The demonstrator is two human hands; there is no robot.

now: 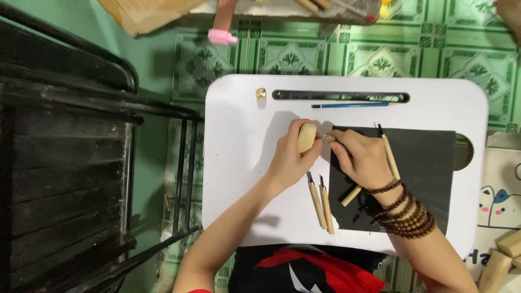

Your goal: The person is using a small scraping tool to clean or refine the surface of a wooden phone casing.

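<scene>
Person seated at a small white lap table with rounded corners point(244, 206), seen from above.

Left hand point(290, 160): fingers wrapped closed around a small pale rounded block of wood point(306, 137), held just above the tabletop at the left edge of a black rectangular mat point(423, 168).

Right hand point(361, 157): closed on a wooden-handled carving tool point(351, 195); handle end juts out below the palm, metal tip meets the block near its upper right side. Stacked brown bead bracelets point(407, 214) on that wrist.

On the table: two wooden-handled carving tools point(321, 203) side by side, just left of the mat, below the left hand. Another carving tool with a pale handle point(389, 154) lies on the mat beside the right hand. A blue pencil point(353, 105) lies under a long dark slot point(341, 96) near the far edge. Green patterned floor tiles point(380, 54) beyond.
</scene>
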